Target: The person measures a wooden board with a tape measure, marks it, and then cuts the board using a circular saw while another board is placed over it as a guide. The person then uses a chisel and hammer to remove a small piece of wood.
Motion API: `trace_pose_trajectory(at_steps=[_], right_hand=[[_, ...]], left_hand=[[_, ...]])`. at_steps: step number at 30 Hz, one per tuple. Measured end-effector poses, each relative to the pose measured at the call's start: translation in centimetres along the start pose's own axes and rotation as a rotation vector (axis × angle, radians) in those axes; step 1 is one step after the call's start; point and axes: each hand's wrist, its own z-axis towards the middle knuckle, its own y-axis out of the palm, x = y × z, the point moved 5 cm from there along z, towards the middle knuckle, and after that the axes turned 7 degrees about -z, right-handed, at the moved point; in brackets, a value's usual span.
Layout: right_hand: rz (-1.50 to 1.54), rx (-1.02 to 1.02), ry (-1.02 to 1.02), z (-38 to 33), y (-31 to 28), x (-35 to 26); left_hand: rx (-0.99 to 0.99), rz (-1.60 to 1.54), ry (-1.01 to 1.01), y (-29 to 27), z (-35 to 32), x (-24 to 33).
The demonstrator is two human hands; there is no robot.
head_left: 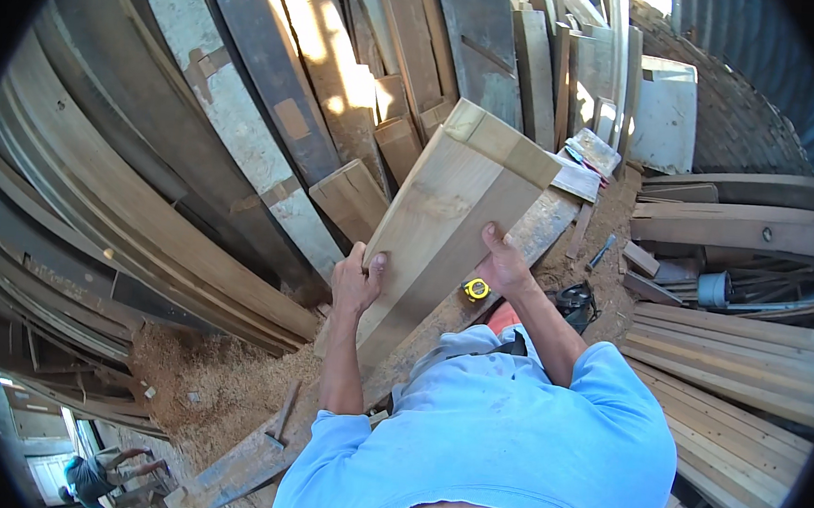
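A thick wooden panel (428, 218) of joined light and darker boards is tilted up in front of me, its far end showing blocky end pieces. My left hand (358, 282) grips its left edge, thumb on the face and fingers wrapped behind. On the right edge my right hand (506, 263) is closed the same way, thumb on top, fingers mostly hidden. Just below the right hand, a yellow tape measure (476, 289) rests on a long worn plank (541, 224), which runs under the panel.
A hammer (281, 425) lies on the plank's near left part, beside sawdust (219, 378). Tall boards (315, 87) lean ahead and left. Stacked timber (729, 371) and a grey pipe piece (713, 289) are at right. Another person (94, 476) bends over at far lower left.
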Motion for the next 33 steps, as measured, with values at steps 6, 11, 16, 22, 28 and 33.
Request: trace_pose_trajectory(at_steps=[6, 11, 16, 22, 28, 33], right_hand=[[0.039, 0.129, 0.164, -5.5, -2.9, 4.2], [0.050, 0.206, 0.423, -10.3, -6.4, 7.5], [0.001, 0.266, 0.527, -14.2, -10.7, 10.8], [-0.162, 0.418, 0.717, -18.4, -11.9, 16.8], [-0.248, 0.515, 0.848, -21.1, -12.7, 24.1], [-0.213, 0.650, 0.857, -21.3, -10.0, 28.2]], left_hand=[[-0.119, 0.132, -0.039, 2.5, -2.5, -2.6], [-0.275, 0.273, -0.244, 3.1, -7.7, -6.8], [-0.314, 0.279, -0.319, 5.1, -11.9, -9.7], [-0.432, 0.311, -0.469, 7.4, -18.0, -17.9], [-0.656, 0.351, -0.615, 6.2, -19.7, -22.2], [-0.674, 0.363, -0.587, 4.7, -20.3, -25.6]])
